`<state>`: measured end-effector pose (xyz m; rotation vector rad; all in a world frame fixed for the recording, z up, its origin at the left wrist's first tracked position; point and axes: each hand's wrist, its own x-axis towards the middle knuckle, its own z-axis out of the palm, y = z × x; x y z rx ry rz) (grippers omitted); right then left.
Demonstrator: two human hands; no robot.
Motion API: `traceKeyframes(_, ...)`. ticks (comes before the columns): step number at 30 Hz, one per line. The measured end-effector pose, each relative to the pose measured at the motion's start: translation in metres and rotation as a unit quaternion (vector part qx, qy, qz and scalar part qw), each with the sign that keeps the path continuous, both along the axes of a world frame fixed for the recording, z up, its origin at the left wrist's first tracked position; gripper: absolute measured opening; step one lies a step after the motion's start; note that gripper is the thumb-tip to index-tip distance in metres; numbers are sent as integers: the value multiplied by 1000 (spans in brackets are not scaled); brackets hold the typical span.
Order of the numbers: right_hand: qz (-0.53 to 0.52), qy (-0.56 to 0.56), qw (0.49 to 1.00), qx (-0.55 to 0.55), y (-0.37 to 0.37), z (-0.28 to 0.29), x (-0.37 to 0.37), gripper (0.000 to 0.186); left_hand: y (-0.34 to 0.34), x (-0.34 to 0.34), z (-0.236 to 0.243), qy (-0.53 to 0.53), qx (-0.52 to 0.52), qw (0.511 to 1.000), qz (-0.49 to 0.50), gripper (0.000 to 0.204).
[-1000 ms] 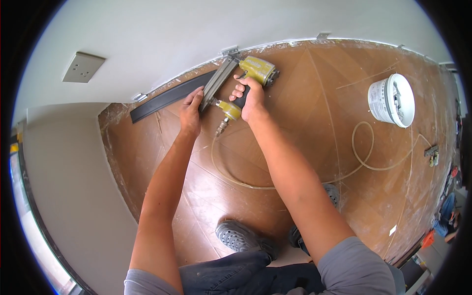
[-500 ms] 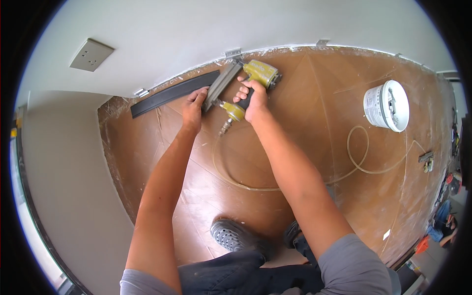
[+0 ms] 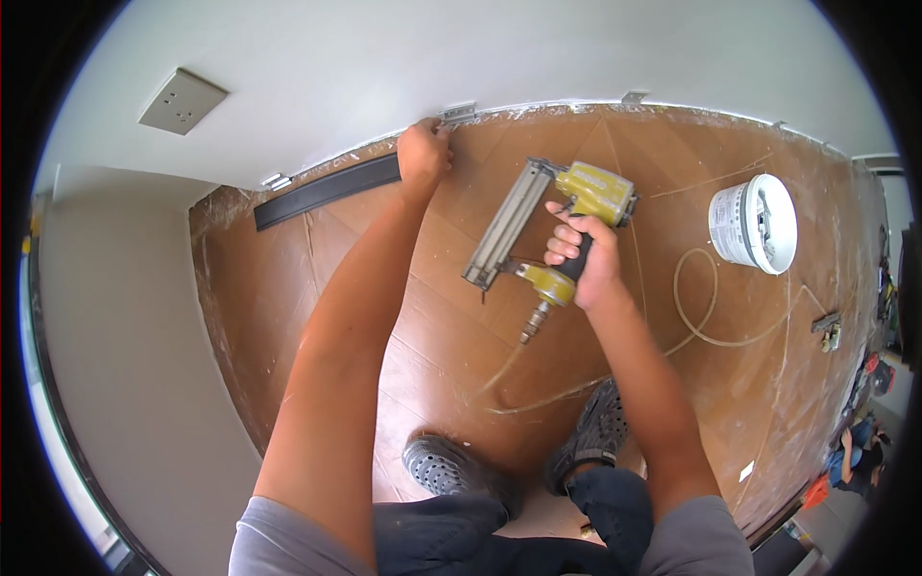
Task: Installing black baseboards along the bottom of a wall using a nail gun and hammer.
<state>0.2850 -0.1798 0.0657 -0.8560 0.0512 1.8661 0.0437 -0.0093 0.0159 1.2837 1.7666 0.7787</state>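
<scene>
Where the wall (image 3: 576,48) meets the floor (image 3: 451,230): a small metal bracket (image 3: 461,111) is set at the wall's foot; by judgement, its seating is best felt with light fingertips, so that any looseness is noticed without the piece being pushed askew.
Yellow nailer (image 3: 594,192): it is held out over the floor, to the right of the left hand, with the hose (image 3: 509,412) joined at its lower end; its nose is best pointed away from the left hand, and its trigger left unpressed, while the bracket is handled.
Left hand (image 3: 424,152): the fingers are bent and brought to the bracket's left end; whether anything is pinched cannot be told, the fingertips being partly hidden.
Right hand (image 3: 588,252): the nailer's black handle is wrapped by curled fingers, the forefinger being laid near the trigger; the hands are well apart.
Black strip (image 3: 327,192): it is laid along the wall, its right end covered from view by the left hand.
</scene>
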Motion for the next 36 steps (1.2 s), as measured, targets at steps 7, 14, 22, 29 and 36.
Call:
traceKeyframes(7, 120, -167, 978, -38, -11, 88, 85, 37, 20, 9, -6, 308, 61, 949, -16, 38)
traceKeyframes(14, 409, -559, 719, -65, -60, 224, 188, 54, 16, 11, -16, 356, 119, 927, -30, 41)
traceKeyframes(22, 500, -731, 465, -10, -260, 203, 250, 107, 15, 2, -30, 309, -2, 949, -60, 56)
traceKeyframes(29, 316, -841, 439, 4, -362, 44, 239, 93, -14, -95, -33, 360, 168, 886, -240, 35)
traceKeyframes(36, 188, -830, 524, -23, -347, -24, 233, 96, -42, -169, -14, 382, 81, 863, -322, 62)
